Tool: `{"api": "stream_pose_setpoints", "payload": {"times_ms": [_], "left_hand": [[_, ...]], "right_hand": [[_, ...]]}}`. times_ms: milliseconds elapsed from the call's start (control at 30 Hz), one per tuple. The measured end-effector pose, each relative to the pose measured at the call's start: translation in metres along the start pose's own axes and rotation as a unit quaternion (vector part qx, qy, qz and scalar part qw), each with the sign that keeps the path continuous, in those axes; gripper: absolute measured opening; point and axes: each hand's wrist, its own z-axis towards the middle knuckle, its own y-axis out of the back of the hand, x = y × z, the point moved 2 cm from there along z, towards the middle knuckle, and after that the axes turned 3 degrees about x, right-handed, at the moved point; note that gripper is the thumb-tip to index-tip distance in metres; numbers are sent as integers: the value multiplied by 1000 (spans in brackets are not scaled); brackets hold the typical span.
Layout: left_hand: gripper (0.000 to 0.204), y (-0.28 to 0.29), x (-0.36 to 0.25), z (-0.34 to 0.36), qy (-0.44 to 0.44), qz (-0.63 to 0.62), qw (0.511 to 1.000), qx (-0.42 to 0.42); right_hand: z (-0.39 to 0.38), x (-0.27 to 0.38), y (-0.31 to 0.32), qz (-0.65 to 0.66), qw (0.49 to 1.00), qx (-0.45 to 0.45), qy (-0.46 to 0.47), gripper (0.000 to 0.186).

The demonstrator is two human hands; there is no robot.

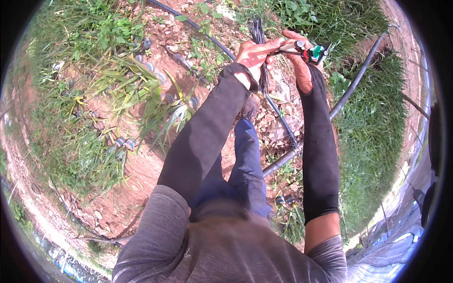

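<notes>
My left hand point(254, 59) is closed around a bundle of thin dark strips point(257, 32) that look like cable ties or cut wire. The strips stick out above the hand and hang below it. Close beside it, my right hand point(302, 63) holds a small hand tool point(317, 54) with a green body, a red part and a dark edge. The tool's narrow end points left, and the fingers of my left hand reach to it. Whether they grip it or only touch it, I cannot tell. Both hands are raised above stony ground.
A thin black hose point(200, 29) crosses the reddish soil behind my left hand. Below my right hand, a thicker grey pipe point(356, 84) runs diagonally. Tall grass point(373, 132) grows at the right, long-leaved plants point(122, 89) at the left. My shoe point(249, 109) stands on stones.
</notes>
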Motion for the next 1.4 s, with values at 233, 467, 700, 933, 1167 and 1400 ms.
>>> {"api": "stream_pose_setpoints", "payload": {"times_ms": [233, 467, 700, 933, 1167, 1400], "left_hand": [[18, -6, 12, -3, 33, -116, 992, -32], [24, -2, 13, -15, -123, -7, 990, -62], [27, -3, 16, -14, -274, 261, 919, -112], [23, -10, 19, -14, -294, 234, 916, -140], [25, -6, 16, -13, -283, 234, 923, -115], [25, -17, 10, -15, -345, 284, 888, -113]], "right_hand": [[10, -22, 22, 88, 989, 105, -56, 40], [7, -20, 14, 85, 994, 58, -48, 27], [9, 1, 2, 55, 994, 77, -49, 20], [15, 9, 9, 32, 983, 78, -164, 26], [14, 13, 11, -35, 989, 105, -97, 28], [23, 12, 27, -244, 931, 130, 237, 21]]}}
